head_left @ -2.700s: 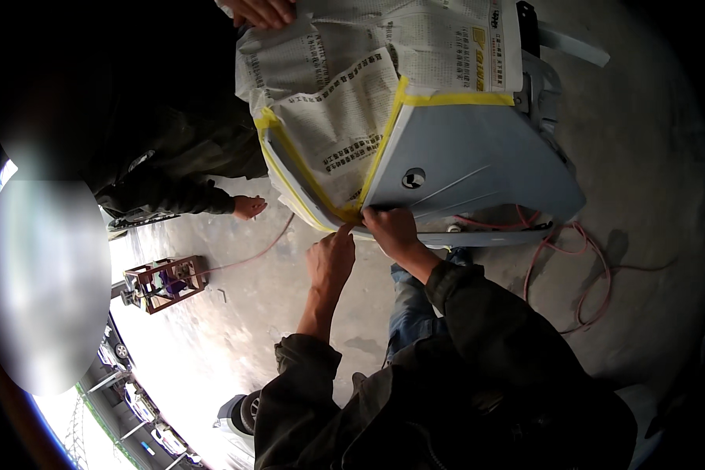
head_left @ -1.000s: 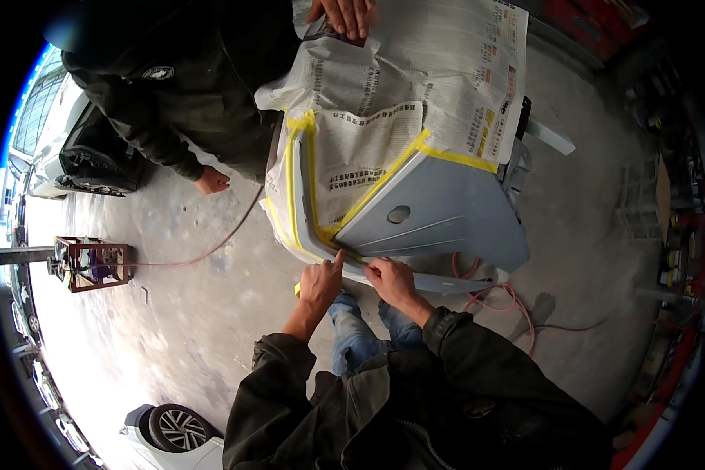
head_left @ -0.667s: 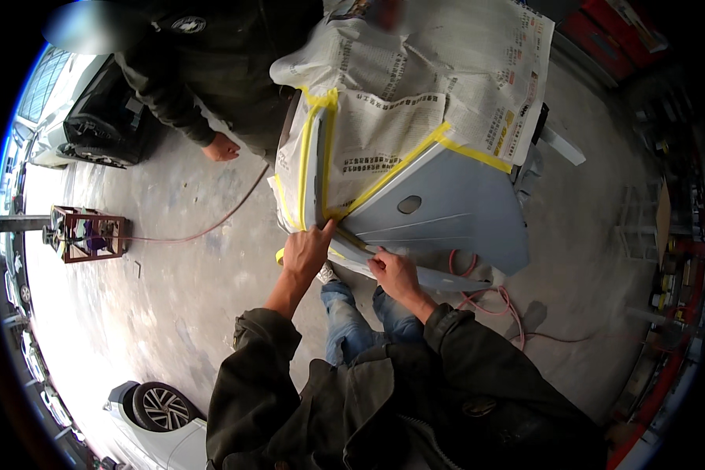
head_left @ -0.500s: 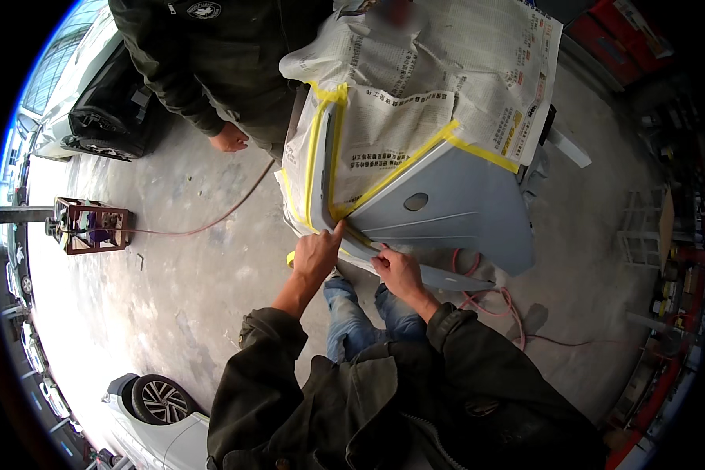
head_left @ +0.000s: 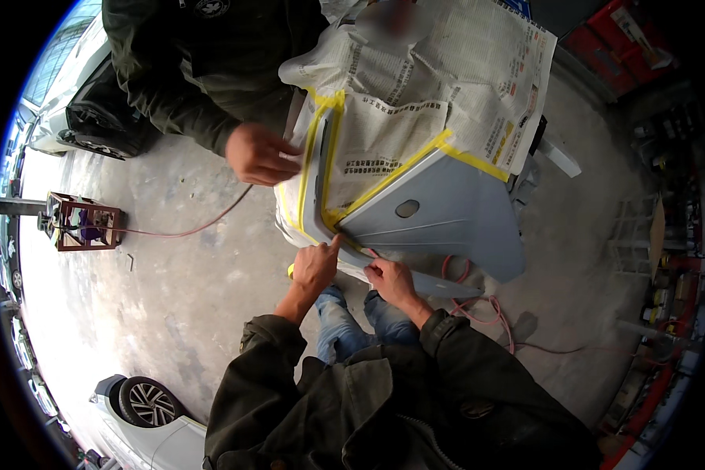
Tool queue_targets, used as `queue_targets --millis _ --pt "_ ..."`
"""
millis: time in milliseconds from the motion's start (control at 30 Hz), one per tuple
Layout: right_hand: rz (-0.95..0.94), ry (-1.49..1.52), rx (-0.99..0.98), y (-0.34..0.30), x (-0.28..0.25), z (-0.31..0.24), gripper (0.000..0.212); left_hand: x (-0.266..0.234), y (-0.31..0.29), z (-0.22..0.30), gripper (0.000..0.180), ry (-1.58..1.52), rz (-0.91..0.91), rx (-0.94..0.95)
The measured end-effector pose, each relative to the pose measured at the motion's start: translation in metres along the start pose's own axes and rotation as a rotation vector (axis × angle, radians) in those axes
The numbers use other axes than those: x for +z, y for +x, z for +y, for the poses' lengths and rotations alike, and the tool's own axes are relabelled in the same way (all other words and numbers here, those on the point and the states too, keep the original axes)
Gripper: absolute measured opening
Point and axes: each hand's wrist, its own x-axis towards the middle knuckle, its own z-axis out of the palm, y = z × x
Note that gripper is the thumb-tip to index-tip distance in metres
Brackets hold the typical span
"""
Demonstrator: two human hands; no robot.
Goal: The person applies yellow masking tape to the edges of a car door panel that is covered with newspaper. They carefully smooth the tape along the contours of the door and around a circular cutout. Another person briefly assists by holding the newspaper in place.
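In front of me is a grey car body panel (head_left: pixel 446 192) with an oval hole, its upper part covered by newspaper (head_left: pixel 395 137) edged with yellow masking tape (head_left: pixel 392 186). My left hand (head_left: pixel 316 266) is closed except for the index finger, whose tip touches the curved strip at the panel's near corner. To its right, my right hand (head_left: pixel 393 280) pinches at the panel's lower edge; whatever is between the fingers is too small to make out. A bit of yellow (head_left: pixel 291 270) shows left of my left hand.
Across the panel on the left, a co-worker's hand (head_left: pixel 262 154) is beside the taped edge. A red hose (head_left: pixel 493 313) lies on the floor at right. A framed reddish box (head_left: pixel 82 222) stands left, and a white car (head_left: pixel 145 431) is at lower left.
The co-worker's hand has risen from their side to the panel's taped left edge. My hands keep nearly the same places on the panel; the whole view has shifted slightly.
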Motion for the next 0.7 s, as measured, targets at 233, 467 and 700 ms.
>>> queue_targets --millis 233,467,700 --pt "-0.045 -0.01 0.022 -0.004 0.002 0.0 0.021 -0.014 0.004 -0.001 0.044 0.027 -0.005 -0.052" --pt "-0.063 -0.022 -0.002 -0.006 -0.007 0.008 0.02 -0.03 0.021 0.014 0.032 -0.229 0.062 -0.224" --pt "-0.127 -0.063 0.108 -0.007 -0.013 0.01 0.024 -0.055 0.047 0.055 0.065 -0.6 0.123 -0.175"
